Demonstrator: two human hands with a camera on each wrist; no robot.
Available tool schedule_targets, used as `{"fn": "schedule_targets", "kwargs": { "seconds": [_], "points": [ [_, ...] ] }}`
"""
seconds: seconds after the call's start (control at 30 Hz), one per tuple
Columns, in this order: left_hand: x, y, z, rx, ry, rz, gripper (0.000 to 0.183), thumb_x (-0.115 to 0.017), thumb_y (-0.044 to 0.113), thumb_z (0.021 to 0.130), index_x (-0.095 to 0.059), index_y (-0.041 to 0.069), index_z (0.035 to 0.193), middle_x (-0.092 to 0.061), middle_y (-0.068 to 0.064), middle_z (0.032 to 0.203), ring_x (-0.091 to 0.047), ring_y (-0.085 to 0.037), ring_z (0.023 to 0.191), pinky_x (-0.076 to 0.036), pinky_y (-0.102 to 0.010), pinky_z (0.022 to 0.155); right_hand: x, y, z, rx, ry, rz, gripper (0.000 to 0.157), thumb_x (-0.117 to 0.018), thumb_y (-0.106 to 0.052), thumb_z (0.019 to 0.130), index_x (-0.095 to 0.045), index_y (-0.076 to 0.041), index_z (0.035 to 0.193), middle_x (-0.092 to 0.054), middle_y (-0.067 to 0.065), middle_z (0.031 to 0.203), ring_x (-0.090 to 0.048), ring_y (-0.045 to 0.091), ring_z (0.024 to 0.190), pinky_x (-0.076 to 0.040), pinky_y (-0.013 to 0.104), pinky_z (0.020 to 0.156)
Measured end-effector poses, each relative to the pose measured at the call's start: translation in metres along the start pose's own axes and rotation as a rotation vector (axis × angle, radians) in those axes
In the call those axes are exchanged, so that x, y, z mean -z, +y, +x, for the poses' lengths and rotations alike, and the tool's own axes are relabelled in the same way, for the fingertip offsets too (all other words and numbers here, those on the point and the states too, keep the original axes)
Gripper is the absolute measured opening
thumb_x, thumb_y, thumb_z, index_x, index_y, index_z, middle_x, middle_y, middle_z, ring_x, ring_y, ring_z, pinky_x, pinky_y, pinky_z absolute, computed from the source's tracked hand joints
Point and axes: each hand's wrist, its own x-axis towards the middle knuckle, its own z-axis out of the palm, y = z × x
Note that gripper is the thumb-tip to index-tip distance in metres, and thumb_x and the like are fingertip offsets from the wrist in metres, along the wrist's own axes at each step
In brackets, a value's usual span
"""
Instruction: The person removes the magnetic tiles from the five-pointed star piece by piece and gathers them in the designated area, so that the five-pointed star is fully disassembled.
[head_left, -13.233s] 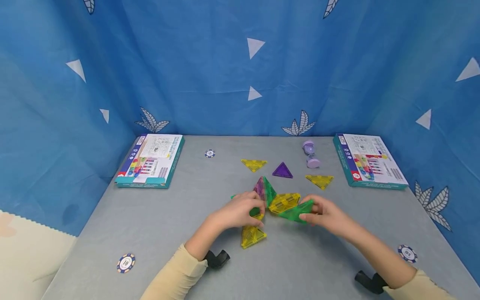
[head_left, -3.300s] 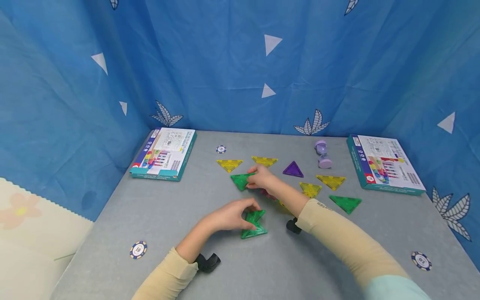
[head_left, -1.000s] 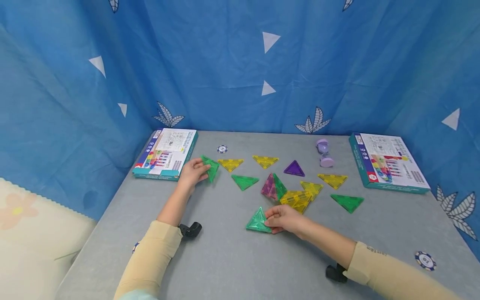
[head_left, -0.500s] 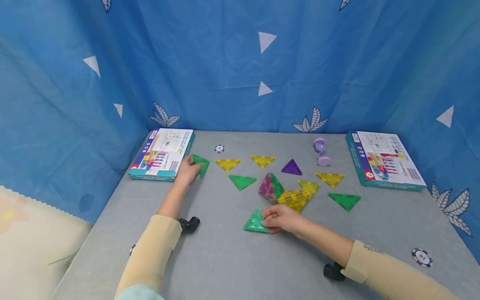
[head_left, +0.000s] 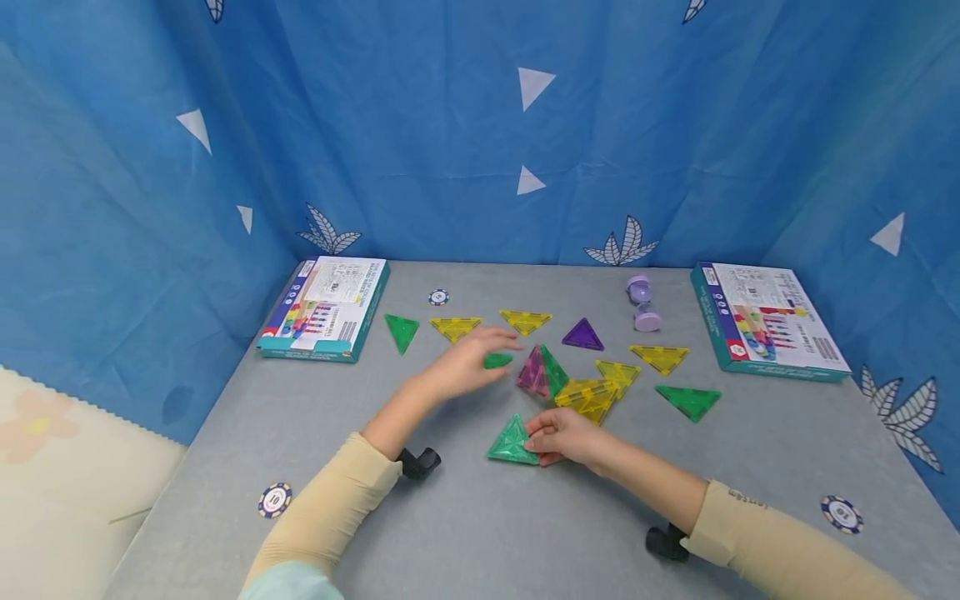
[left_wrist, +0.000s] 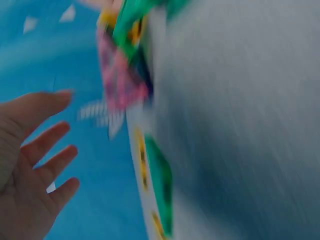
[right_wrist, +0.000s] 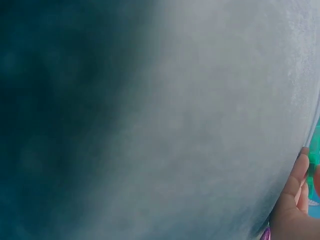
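Note:
In the head view my right hand (head_left: 562,437) pinches the right corner of a green triangular magnetic tile (head_left: 512,442) at the near middle of the table. My left hand (head_left: 468,364), fingers spread and holding nothing, passes over another green tile (head_left: 498,360), partly covering it. In the left wrist view the left hand (left_wrist: 30,165) shows with its thumb apart from its fingers. Just right of it stands a pink and green piece (head_left: 543,372), upright, beside joined yellow tiles (head_left: 588,398). A lone green tile (head_left: 402,332) lies by the left box.
Further back lie yellow tiles (head_left: 526,322) and a purple tile (head_left: 583,335). A green tile (head_left: 688,402) lies to the right. Boxes (head_left: 326,308) (head_left: 768,321) stand at both back corners; a purple hourglass (head_left: 643,304) lies near the right one. Poker chips (head_left: 275,500) dot the table.
Several green tiles have come apart from the assembled pieces and lie spread out. My left hand has let go of one by the left box and swung right. The right hand stays put.

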Motion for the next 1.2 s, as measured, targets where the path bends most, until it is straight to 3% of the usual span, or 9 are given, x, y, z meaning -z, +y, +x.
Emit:
{"fn": "schedule_targets", "kwargs": {
  "seconds": [0.13,0.3,0.43,0.63,0.8,0.93,1.0,1.07,1.2],
  "points": [
    [-0.019,0.024,0.018,-0.2,-0.186,0.194,0.047,-0.072,0.017,0.082,-0.058,0.018,0.127,-0.048,-0.001,0.137,-0.035,-0.023,0.132,-0.025,-0.042,0.108,0.0,-0.001,-0.002,-0.004,-0.007,0.001,0.022,-0.062,-0.007,0.088,-0.058,0.006,0.106,-0.062,0.006,0.083,-0.06,0.014,0.072,-0.053,0.032,0.068],
    [-0.036,0.034,0.032,-0.284,-0.259,0.274,0.045,-0.073,0.02,0.082,-0.059,0.02,0.125,-0.051,0.002,0.134,-0.038,-0.02,0.13,-0.022,-0.042,0.11,0.0,-0.002,-0.006,0.0,-0.031,-0.005,0.023,-0.061,-0.007,0.088,-0.057,0.006,0.107,-0.062,0.006,0.085,-0.061,0.014,0.073,-0.053,0.033,0.069],
    [-0.044,0.035,0.037,-0.311,-0.253,0.26,0.04,-0.071,0.02,0.084,-0.061,0.021,0.122,-0.058,0.006,0.124,-0.047,-0.012,0.122,-0.024,-0.042,0.108,0.001,-0.002,-0.013,0.011,-0.083,-0.017,0.022,-0.062,-0.008,0.088,-0.058,0.006,0.105,-0.062,0.006,0.083,-0.061,0.015,0.071,-0.053,0.033,0.069],
    [-0.051,0.032,0.035,-0.309,-0.189,0.181,0.028,-0.062,0.016,0.089,-0.065,0.018,0.117,-0.065,0.006,0.111,-0.058,-0.006,0.102,-0.043,-0.022,0.09,0.013,-0.014,-0.033,0.102,-0.167,-0.03,0.023,-0.061,-0.011,0.089,-0.058,0.005,0.105,-0.063,0.005,0.084,-0.061,0.016,0.073,-0.053,0.036,0.071],
    [-0.052,0.032,0.027,-0.266,-0.157,0.126,0.021,-0.062,0.019,0.09,-0.068,0.018,0.11,-0.067,0.008,0.102,-0.06,-0.003,0.095,-0.039,-0.037,0.099,0.034,-0.036,-0.05,0.177,-0.194,-0.045,0.026,-0.061,-0.015,0.09,-0.058,0.004,0.109,-0.061,0.005,0.086,-0.058,0.017,0.076,-0.05,0.041,0.075],
    [-0.051,0.034,0.015,-0.25,-0.124,0.091,0.009,-0.063,0.02,0.089,-0.067,0.016,0.082,-0.062,0.01,0.075,-0.054,0.0,0.07,-0.045,-0.033,0.088,0.056,-0.047,-0.053,0.193,-0.125,-0.046,0.031,-0.06,-0.019,0.091,-0.057,0.003,0.113,-0.062,0.007,0.09,-0.058,0.019,0.079,-0.05,0.042,0.076],
    [-0.05,0.035,0.008,-0.252,-0.116,0.094,0.009,-0.064,0.019,0.088,-0.066,0.016,0.079,-0.057,0.01,0.069,-0.047,-0.001,0.062,-0.046,-0.031,0.081,0.066,-0.049,-0.05,0.185,-0.062,-0.024,0.035,-0.061,-0.02,0.091,-0.055,0.004,0.116,-0.063,0.008,0.095,-0.058,0.02,0.082,-0.05,0.041,0.078],
    [-0.049,0.035,0.001,-0.25,-0.118,0.106,0.006,-0.063,0.016,0.087,-0.069,0.015,0.086,-0.06,0.01,0.073,-0.044,-0.001,0.06,-0.046,-0.034,0.086,0.075,-0.05,-0.043,0.175,0.008,-0.013,0.04,-0.06,-0.021,0.092,-0.052,0.005,0.121,-0.062,0.008,0.099,-0.058,0.022,0.085,-0.05,0.039,0.081],
    [-0.048,0.037,-0.014,-0.235,-0.126,0.115,0.021,-0.061,0.014,0.088,-0.071,0.018,0.106,-0.068,0.01,0.095,-0.05,0.001,0.069,-0.037,-0.047,0.099,0.089,-0.044,-0.019,0.119,0.121,0.002,0.047,-0.059,-0.02,0.092,-0.045,0.006,0.128,-0.058,0.012,0.106,-0.058,0.027,0.093,-0.049,0.039,0.086]
  ]
}}
